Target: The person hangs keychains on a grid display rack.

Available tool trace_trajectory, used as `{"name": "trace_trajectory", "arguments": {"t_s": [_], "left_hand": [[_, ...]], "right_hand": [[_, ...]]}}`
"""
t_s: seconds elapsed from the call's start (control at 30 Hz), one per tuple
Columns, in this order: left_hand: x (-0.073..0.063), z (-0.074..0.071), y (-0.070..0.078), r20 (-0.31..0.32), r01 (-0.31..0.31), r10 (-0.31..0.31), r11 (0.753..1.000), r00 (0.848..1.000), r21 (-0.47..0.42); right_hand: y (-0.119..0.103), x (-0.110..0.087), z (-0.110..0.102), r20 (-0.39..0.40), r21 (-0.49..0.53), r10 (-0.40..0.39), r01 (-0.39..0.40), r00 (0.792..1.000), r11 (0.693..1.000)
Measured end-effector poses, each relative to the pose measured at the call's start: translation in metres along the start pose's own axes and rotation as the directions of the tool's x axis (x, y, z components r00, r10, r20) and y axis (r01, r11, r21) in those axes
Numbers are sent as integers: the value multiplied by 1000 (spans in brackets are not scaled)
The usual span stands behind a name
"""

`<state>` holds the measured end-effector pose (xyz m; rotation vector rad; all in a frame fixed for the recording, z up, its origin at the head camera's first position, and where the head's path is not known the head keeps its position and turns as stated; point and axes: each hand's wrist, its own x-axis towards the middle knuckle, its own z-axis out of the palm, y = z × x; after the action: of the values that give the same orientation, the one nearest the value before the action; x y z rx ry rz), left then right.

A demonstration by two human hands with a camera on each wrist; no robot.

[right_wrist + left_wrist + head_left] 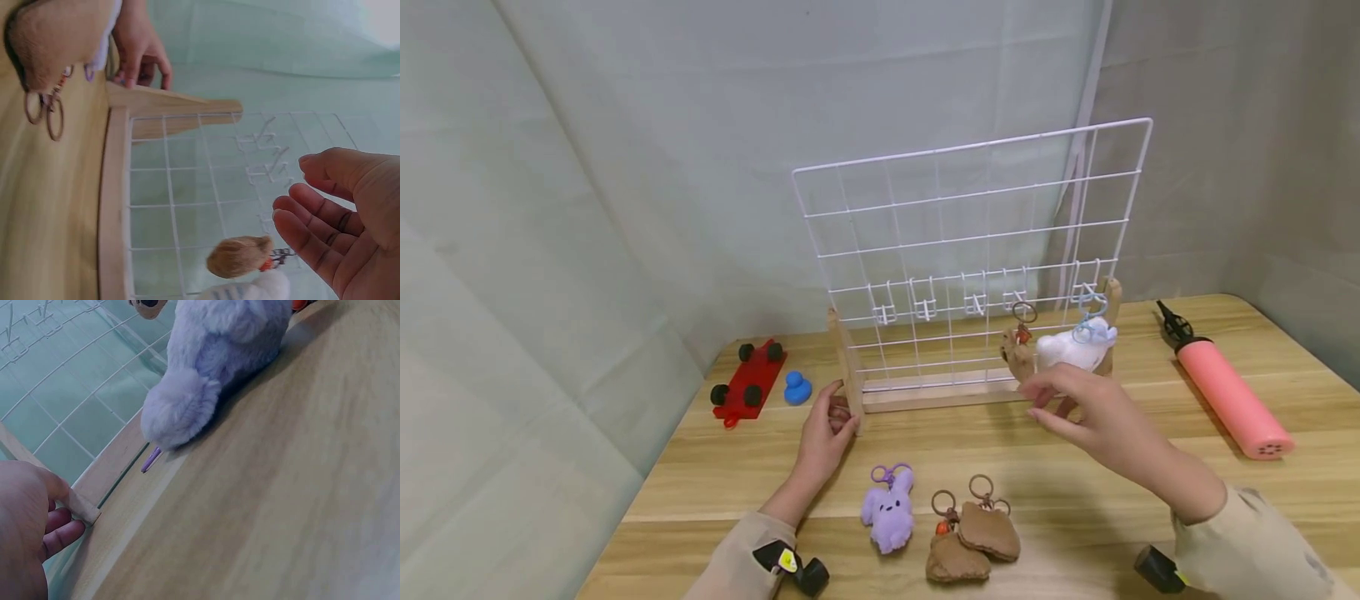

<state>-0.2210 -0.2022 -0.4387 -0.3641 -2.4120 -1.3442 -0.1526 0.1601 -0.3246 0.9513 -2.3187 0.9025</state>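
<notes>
Now the left hand [824, 435] grips the rack [936, 402], the right hand [1099, 415] loosely parted near a white plush [1066, 350].

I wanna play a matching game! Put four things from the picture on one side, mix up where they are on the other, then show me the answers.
Things:
1. Purple plush
2. Pink tube
3. Left hand
4. White plush

Places:
A. At the left wooden foot of the rack
B. At the rack's right end, near the right hand
C. Lying beside two brown plushes
D. On the table, right of the rack

Pairs: 1-C, 2-D, 3-A, 4-B
</notes>
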Motion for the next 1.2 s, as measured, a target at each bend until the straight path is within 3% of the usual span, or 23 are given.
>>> {"name": "trace_trajectory", "arguments": {"t_s": [0.4,0.63,0.97,1.2], "left_hand": [[-1,3,3,4,19,-19,1000,1000,-13],[-2,2,2,2,24,-24,1000,1000,-15],[-2,0,1,2,19,-19,1000,1000,3],[0,0,3,0,14,-14,1000,1000,8]], "right_hand": [[0,-10,27,78,57,6,-11,997,998],[4,-14,39,146,49,55,-63,988,997],[9,-15,55,290,66,73,-96,954,993],[12,-17,66,342,80,70,-103,937,991]]}}
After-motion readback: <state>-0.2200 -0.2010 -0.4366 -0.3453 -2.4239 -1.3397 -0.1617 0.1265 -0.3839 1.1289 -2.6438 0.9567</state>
